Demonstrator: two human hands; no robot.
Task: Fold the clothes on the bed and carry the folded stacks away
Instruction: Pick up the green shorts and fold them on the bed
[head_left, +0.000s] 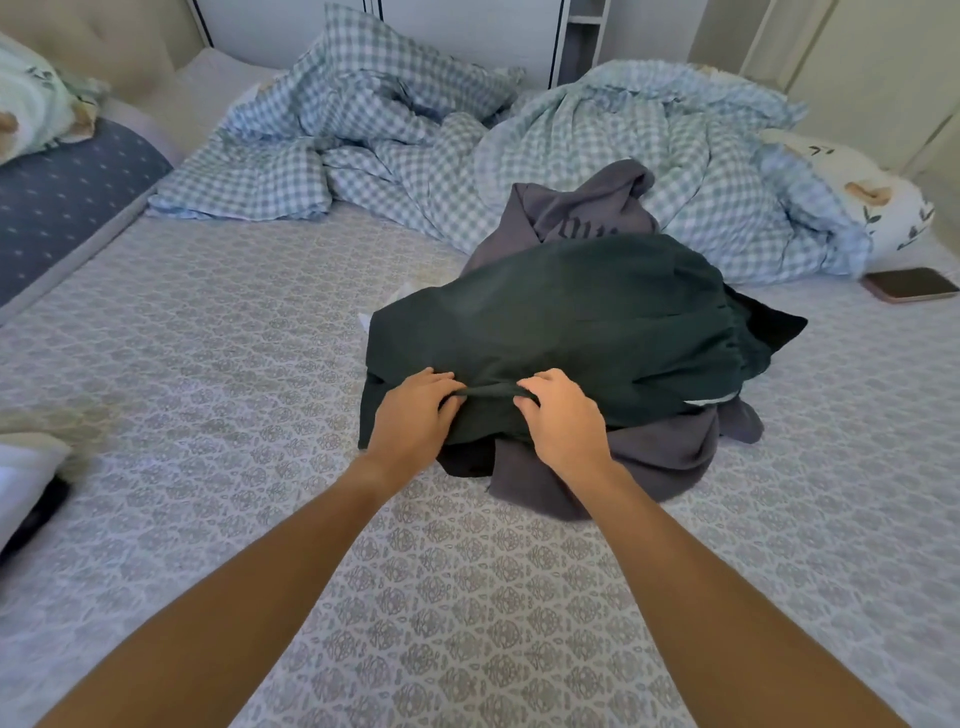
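A fold of the green cloth (561, 317) is pinched by the curled fingers (449, 387) of the left hand (415, 410) and right hand (558, 410). The cloth is spread over a grey pile (623, 457) at the middle of the frame, on the bed (208, 364).

A single head-worn wide-angle camera looks forward and down over the bed (260, 364) from its near edge. Both forearms reach away from the lens, close below. No second view exists.
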